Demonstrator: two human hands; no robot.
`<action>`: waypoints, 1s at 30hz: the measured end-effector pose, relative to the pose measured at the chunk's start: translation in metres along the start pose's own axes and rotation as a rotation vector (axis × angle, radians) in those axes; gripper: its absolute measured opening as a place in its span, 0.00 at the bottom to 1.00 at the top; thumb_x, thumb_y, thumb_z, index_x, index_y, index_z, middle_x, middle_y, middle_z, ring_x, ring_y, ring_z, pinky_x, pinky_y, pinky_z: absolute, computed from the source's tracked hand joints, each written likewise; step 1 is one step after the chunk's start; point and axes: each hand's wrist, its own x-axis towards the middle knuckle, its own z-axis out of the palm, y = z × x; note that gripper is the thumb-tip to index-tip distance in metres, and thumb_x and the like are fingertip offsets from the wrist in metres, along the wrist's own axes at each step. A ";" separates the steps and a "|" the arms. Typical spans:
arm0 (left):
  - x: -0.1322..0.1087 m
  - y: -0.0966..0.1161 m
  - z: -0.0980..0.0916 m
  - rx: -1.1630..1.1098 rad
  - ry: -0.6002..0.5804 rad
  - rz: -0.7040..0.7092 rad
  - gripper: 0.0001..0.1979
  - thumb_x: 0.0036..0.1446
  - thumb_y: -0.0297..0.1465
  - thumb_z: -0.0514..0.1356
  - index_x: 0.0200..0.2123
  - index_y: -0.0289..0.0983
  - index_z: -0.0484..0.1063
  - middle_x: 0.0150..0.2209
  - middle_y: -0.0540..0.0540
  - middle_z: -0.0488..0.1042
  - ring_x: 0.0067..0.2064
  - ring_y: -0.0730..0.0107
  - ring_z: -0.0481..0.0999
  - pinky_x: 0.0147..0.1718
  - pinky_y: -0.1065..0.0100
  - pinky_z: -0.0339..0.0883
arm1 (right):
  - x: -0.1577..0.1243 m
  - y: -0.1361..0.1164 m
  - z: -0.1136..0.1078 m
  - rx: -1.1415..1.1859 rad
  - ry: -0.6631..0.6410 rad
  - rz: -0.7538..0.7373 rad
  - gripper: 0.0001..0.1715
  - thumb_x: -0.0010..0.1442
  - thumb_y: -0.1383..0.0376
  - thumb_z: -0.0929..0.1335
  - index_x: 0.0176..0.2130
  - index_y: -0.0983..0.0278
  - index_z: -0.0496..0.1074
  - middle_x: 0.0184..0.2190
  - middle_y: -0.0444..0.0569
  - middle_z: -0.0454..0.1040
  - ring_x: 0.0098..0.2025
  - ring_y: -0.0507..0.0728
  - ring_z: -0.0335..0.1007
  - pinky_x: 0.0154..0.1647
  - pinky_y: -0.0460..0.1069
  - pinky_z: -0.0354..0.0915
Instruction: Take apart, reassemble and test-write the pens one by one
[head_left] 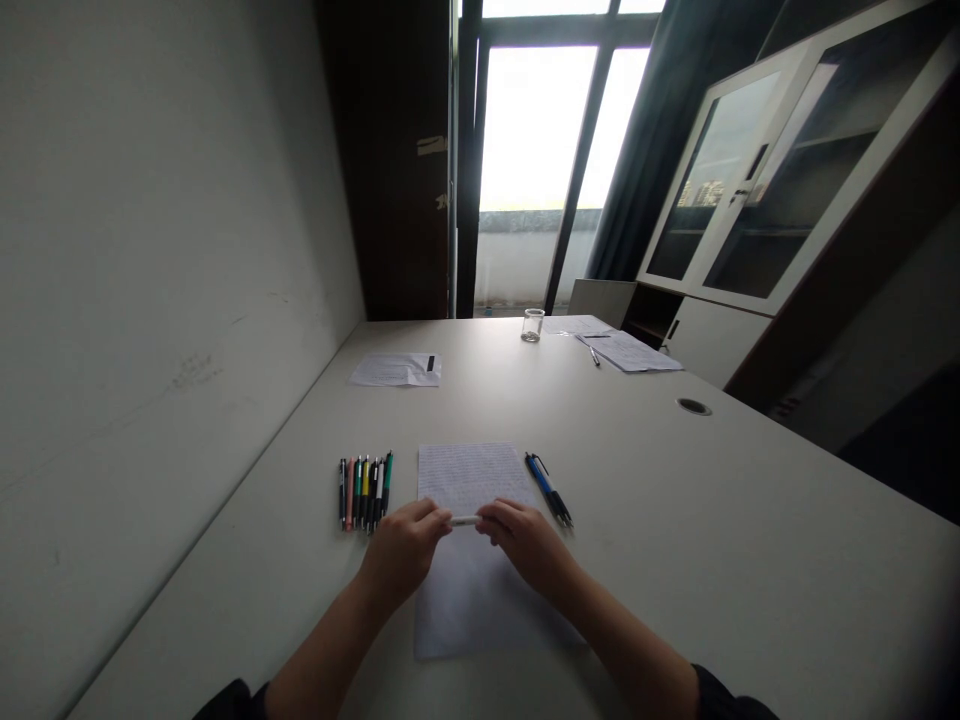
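My left hand (405, 548) and my right hand (525, 540) meet over a sheet of written paper (469, 475) lying on the white table (675, 560). Both pinch the ends of a white pen (465, 520) held level between them, just above the sheet. A row of several coloured pens (365, 492) lies left of the paper, close to my left hand. Two pens, a blue one (541, 480) and a dark one beside it, lie right of the sheet, near my right hand.
A folded paper with a black clip (397, 369) lies further back on the left. A small glass (532, 325), more sheets (626, 351) and a pen (594, 355) sit at the far end. A cable hole (694, 406) is at right. A wall runs along the left, a glass-door cabinet (757, 190) stands at right.
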 end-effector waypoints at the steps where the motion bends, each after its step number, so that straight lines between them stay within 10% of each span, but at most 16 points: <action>1: 0.000 0.000 -0.001 0.004 -0.003 0.000 0.06 0.66 0.28 0.56 0.42 0.41 0.73 0.36 0.49 0.74 0.37 0.69 0.74 0.36 0.71 0.64 | 0.000 0.000 0.000 -0.001 0.007 -0.001 0.05 0.64 0.67 0.68 0.36 0.62 0.76 0.31 0.46 0.76 0.30 0.53 0.70 0.34 0.46 0.63; 30: 0.000 -0.002 0.006 -0.056 0.047 0.032 0.04 0.63 0.32 0.61 0.38 0.38 0.75 0.33 0.48 0.74 0.33 0.69 0.74 0.33 0.71 0.65 | 0.001 -0.012 0.000 0.203 0.000 0.118 0.07 0.63 0.66 0.68 0.32 0.63 0.74 0.25 0.44 0.75 0.26 0.52 0.69 0.30 0.46 0.65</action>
